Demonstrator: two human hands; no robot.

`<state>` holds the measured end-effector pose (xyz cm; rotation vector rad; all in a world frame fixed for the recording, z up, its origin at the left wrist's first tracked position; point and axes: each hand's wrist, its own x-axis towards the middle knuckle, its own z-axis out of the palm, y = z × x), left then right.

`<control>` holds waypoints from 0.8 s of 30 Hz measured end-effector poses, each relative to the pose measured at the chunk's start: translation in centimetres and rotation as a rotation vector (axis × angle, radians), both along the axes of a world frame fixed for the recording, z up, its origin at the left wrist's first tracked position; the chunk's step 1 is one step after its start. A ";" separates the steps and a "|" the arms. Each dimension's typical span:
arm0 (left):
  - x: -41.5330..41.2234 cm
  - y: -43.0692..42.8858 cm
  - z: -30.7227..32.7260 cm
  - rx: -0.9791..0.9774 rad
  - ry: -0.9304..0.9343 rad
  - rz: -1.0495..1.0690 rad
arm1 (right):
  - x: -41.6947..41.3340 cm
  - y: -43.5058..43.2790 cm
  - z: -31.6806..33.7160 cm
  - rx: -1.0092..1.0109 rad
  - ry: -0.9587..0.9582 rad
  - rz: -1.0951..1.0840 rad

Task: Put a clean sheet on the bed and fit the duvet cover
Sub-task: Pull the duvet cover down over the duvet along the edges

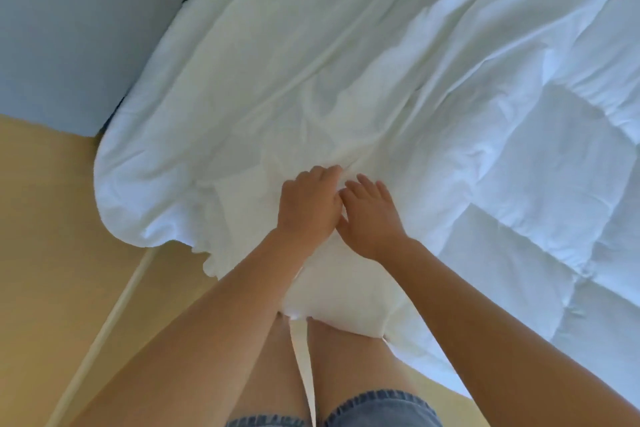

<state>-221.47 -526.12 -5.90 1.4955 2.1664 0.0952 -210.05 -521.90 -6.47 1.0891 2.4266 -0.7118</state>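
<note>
A cream-white duvet cover [277,87] lies spread over the left half of the bed, bulging at its near-left corner. To its right the bare white quilted duvet [540,156] shows its stitched squares. My left hand [308,204] is bunched on a fold of the cover near the bed's front edge, fingers curled into the cloth. Right beside it and touching it, my right hand [372,215] presses on the same fold with fingers bent; whether it grips is unclear. A corner of the bedding hangs over the edge against my legs.
A pale blue wall [79,28] runs along the bed's left side. Tan flooring [52,218] with a white strip [114,315] lies to the left of my legs. I stand against the bed's front edge in denim shorts [374,409].
</note>
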 end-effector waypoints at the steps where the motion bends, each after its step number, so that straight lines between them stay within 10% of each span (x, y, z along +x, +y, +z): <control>1: 0.1 1.4 -0.9 0.024 0.022 -0.094 | 0.3 1.2 -0.8 0.024 -0.069 -0.010; 11: 5.5 8.1 -5.4 -0.153 0.046 -0.340 | 8.7 1.6 0.6 0.276 -0.167 -0.401; 17: 7.3 9.5 -3.9 0.021 -0.343 -0.059 | 7.9 2.1 0.4 0.257 0.104 -0.677; 24: 8.3 13.7 -2.9 -0.078 -0.335 0.086 | 7.8 2.0 -0.2 0.294 -0.003 -0.691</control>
